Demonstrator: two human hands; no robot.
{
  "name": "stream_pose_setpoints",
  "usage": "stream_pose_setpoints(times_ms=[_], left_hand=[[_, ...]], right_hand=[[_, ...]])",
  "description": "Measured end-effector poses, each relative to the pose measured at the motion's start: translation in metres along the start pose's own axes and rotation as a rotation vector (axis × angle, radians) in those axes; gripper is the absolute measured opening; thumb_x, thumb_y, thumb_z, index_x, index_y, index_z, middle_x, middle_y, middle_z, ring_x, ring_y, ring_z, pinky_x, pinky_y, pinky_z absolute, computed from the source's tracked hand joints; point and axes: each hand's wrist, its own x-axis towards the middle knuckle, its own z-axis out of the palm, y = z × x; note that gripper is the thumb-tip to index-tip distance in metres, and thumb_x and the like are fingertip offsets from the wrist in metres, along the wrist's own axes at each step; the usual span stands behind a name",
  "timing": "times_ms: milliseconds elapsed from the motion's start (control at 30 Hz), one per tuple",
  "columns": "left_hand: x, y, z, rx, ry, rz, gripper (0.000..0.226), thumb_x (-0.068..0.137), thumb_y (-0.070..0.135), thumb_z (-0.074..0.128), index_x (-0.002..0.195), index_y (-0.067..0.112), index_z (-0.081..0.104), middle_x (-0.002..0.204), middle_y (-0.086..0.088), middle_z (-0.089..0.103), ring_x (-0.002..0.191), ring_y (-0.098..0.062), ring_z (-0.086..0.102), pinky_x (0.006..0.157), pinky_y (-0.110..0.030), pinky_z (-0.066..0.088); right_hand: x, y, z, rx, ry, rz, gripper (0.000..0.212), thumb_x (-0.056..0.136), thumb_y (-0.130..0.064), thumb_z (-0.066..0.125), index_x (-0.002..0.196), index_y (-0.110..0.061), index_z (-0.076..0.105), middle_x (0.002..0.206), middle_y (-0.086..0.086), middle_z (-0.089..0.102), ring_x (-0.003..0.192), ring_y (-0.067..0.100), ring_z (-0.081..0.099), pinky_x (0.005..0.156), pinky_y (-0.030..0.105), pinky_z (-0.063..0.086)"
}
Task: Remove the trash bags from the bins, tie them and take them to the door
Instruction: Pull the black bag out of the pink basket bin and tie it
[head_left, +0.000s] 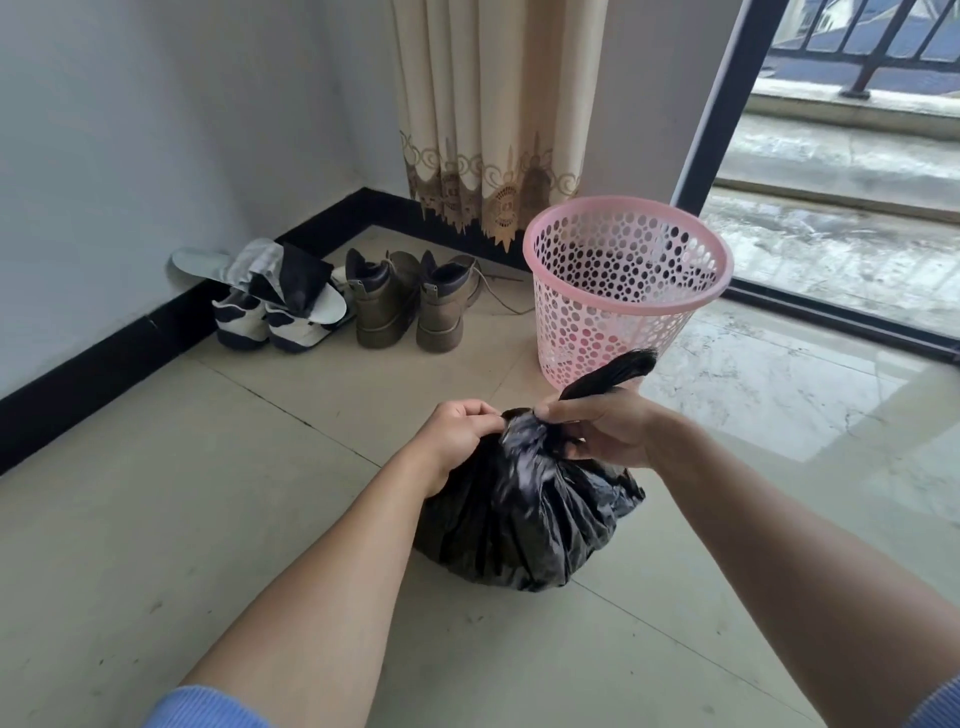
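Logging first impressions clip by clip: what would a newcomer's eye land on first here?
A black trash bag sits on the tiled floor at centre, its gathered neck gripped by the left hand and the right hand. Just behind it stands a pink perforated bin with no bag inside, and brown boots stand to its left.

Over in the corner, a pair of brown boots (410, 301) is standing side by side on the tiled floor (156, 493), laces trailing off to the right. Just left of them, white and navy sneakers (260, 322) are sitting by the black baseboard (104, 374), a dark cloth (293, 280) lying over them and a white slipper (200, 260) resting behind. A cream curtain (493, 104) is hanging above, and outside a wet balcony (831, 249) is gleaming below a dark railing (872, 47).
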Motion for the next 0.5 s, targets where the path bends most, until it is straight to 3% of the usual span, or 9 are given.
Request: stream_pose_setpoints(times_ms=[67,167,267,367,433,500], left_hand=[[0.000,0.002,-0.001,-0.015,0.014,-0.004,0.018,0.083,0.011,0.065,0.066,0.015,0.062,0.067,-0.007,0.063,0.061,-0.020,0.058,0.060,-0.025,0.047],[0.000,0.004,0.001,0.018,-0.010,0.026,0.021,0.082,0.012,0.068,0.063,0.016,0.061,0.068,-0.007,0.062,0.064,-0.019,0.057,0.064,-0.027,0.046],[0.000,0.007,0.006,0.024,-0.076,0.041,0.024,0.082,0.011,0.070,0.061,0.016,0.059,0.066,-0.004,0.063,0.062,-0.017,0.057,0.064,-0.027,0.045],[-0.001,0.010,0.011,0.005,-0.144,0.027,0.017,0.081,0.007,0.071,0.067,0.014,0.063,0.065,-0.004,0.066,0.061,-0.017,0.060,0.065,-0.029,0.050],[-0.003,0.011,0.013,-0.018,-0.192,0.005,0.007,0.081,0.005,0.070,0.078,0.009,0.067,0.074,-0.009,0.068,0.068,-0.020,0.064,0.080,-0.036,0.053],[-0.002,0.006,0.014,-0.016,-0.173,-0.020,0.007,0.081,0.002,0.070,0.080,0.009,0.068,0.076,-0.010,0.068,0.071,-0.020,0.064,0.082,-0.035,0.053]], right_hand=[[0.005,-0.001,0.002,-0.150,0.127,-0.051,0.013,0.077,-0.002,0.076,0.085,-0.005,0.066,0.081,0.007,0.065,0.074,0.017,0.060,0.058,0.025,0.040],[0.010,-0.001,0.009,-0.475,0.387,-0.203,0.020,0.069,0.002,0.078,0.071,-0.002,0.059,0.069,0.009,0.057,0.067,0.020,0.053,0.055,0.028,0.040],[0.013,0.008,0.018,-0.873,0.637,-0.397,0.015,0.074,-0.001,0.072,0.082,-0.006,0.059,0.077,0.005,0.060,0.073,0.020,0.054,0.062,0.029,0.040],[0.015,0.022,0.022,-1.158,0.803,-0.550,0.021,0.079,0.004,0.057,0.090,-0.012,0.050,0.078,0.010,0.062,0.068,0.029,0.055,0.060,0.038,0.041],[0.017,0.032,0.020,-1.157,0.870,-0.597,0.028,0.077,0.006,0.054,0.085,-0.017,0.040,0.071,0.008,0.059,0.062,0.028,0.052,0.056,0.040,0.040],[0.022,0.041,0.019,-1.000,0.876,-0.534,0.023,0.076,0.002,0.056,0.078,-0.016,0.042,0.067,0.005,0.057,0.063,0.026,0.049,0.057,0.040,0.040]])
